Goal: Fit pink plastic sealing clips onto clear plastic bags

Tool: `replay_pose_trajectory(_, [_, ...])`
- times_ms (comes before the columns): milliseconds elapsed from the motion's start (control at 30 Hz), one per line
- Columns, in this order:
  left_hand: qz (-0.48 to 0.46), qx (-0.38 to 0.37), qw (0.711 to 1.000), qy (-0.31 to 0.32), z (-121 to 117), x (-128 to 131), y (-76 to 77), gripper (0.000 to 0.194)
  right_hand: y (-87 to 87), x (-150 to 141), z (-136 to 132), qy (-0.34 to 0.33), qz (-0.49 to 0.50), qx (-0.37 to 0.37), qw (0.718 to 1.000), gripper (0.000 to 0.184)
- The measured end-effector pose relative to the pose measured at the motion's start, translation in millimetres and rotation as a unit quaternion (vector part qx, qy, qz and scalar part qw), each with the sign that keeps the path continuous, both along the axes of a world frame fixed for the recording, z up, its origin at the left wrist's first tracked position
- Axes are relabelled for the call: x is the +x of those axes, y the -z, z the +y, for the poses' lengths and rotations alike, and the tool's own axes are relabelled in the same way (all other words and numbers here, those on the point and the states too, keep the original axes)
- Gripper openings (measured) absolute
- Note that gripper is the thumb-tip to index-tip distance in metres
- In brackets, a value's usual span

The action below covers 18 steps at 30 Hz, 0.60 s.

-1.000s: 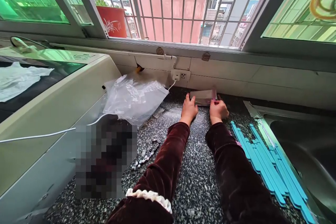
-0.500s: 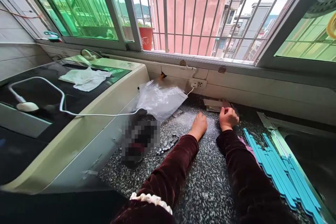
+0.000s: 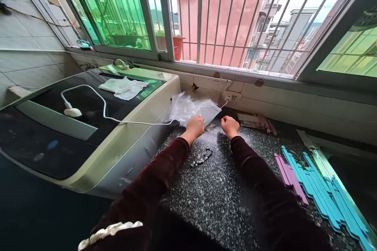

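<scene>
My left hand (image 3: 194,127) is closed at the front edge of a crumpled clear plastic bag (image 3: 191,108). Whether it touches the bag, or holds anything, I cannot tell. To its right, my right hand (image 3: 230,126) is also closed, above the speckled countertop (image 3: 215,196); its fingers hide whatever may be in them. A bead bracelet (image 3: 202,158) in black and clear tones lies on the counter between my forearms. Behind and right of my right hand, flat clear packets with pinkish strips (image 3: 256,121) rest near the wall.
Purple strips (image 3: 290,178) and teal strips (image 3: 315,192) lie in rows at the right, beside a sink (image 3: 350,172). On the left stands a washing machine (image 3: 138,113) with a white cloth (image 3: 123,87) and a white cable (image 3: 104,106) on its lid. A wall socket (image 3: 232,97) is behind.
Both hands have moved left, the left to the bag's edge and the right away from the packets. The view has turned left. The pixelated dark object by my left arm no longer shows.
</scene>
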<state>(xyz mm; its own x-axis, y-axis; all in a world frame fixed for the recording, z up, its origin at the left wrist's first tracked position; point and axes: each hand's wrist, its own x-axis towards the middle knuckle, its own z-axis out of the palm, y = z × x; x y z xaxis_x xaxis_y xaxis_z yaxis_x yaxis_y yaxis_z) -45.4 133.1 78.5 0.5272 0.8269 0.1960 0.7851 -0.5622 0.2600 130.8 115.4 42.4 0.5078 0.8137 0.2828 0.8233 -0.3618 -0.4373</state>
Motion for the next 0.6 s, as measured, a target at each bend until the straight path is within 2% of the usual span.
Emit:
replay_pose_trajectory(100, [0.006, -0.030, 0.998, 0.055, -8, -5, 12.8, 0.030, 4.8, -14, 10, 0.011, 0.052, -0.057, 0.997, 0.024])
replay_pose_trajectory(200, [0.017, -0.049, 0.995, 0.083, -24, 10, 31.7, 0.025, 9.7, -23, 13, 0.019, 0.086, -0.084, 0.993, 0.028])
replay_pose_trajectory(333, [0.032, -0.064, 0.996, 0.047, -36, 29, 48.6, 0.032, 12.3, -32, 15, 0.034, 0.107, -0.097, 0.989, 0.029])
replay_pose_trajectory(433, [0.035, -0.072, 0.997, 0.016, -36, 35, 54.0, 0.037, 13.0, -35, 16, 0.041, 0.119, -0.096, 0.987, 0.025])
replay_pose_trajectory(600, [0.031, -0.078, 0.996, 0.016, -41, 36, 59.3, 0.040, 16.3, -28, 5, 0.020, 0.150, -0.079, 0.985, 0.021])
